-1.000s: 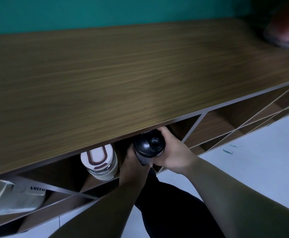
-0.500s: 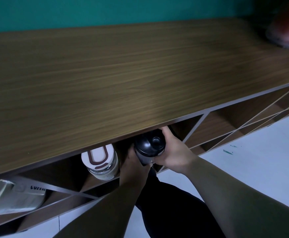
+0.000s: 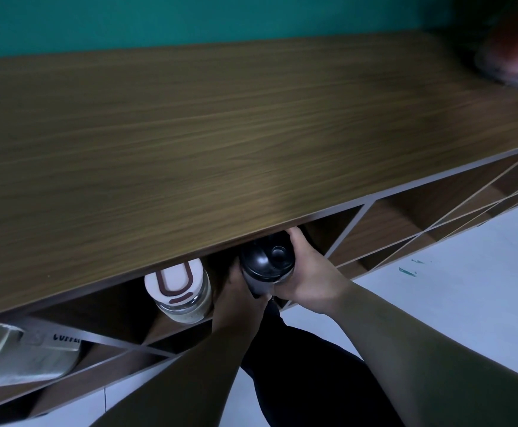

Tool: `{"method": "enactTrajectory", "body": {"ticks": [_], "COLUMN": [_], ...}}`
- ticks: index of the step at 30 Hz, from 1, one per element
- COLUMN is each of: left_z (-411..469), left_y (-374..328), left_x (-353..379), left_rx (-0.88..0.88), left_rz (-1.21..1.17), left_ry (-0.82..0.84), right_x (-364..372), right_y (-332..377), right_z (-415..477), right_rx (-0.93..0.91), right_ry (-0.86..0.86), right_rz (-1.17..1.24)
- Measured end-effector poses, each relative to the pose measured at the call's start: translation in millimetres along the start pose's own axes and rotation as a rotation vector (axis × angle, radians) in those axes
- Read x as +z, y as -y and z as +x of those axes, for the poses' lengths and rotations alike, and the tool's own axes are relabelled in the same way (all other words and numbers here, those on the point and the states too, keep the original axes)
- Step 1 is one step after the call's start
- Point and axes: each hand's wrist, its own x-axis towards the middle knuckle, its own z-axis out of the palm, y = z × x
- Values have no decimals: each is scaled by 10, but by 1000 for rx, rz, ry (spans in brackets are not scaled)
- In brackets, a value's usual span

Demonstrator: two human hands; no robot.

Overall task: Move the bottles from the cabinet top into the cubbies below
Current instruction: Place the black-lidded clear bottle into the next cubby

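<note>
Though half a second has passed, little has changed: both hands, left (image 3: pixel 239 291) and right (image 3: pixel 305 272), stay clamped on the black bottle (image 3: pixel 267 261) at the cubby mouth, beside the white-lidded bottle (image 3: pixel 179 289); seating remains.

Both forearms extend forward and converge beneath the front edge of the cabinet top. The left hand (image 3: pixel 236 291) is cupped against the left side of the black bottle (image 3: pixel 267 263), fingers largely hidden. The right hand (image 3: pixel 308 272) wraps the bottle's right side, thumb up near the lid, wrist bent slightly inward.
</note>
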Motion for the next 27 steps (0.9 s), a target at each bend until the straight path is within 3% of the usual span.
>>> {"method": "enactTrajectory", "body": {"ticks": [9, 27], "left_z": [-4, 11], "left_y": [-11, 30], "left_x": [-11, 24], "left_rx": [62, 0], "left_rz": [2, 24], "left_ry": [-15, 27], "right_x": [-11, -19], "right_y": [-92, -90], "right_z": [26, 30], "right_rx": [9, 26], "right_ry": [-52, -59], "right_rz": [6, -7]}}
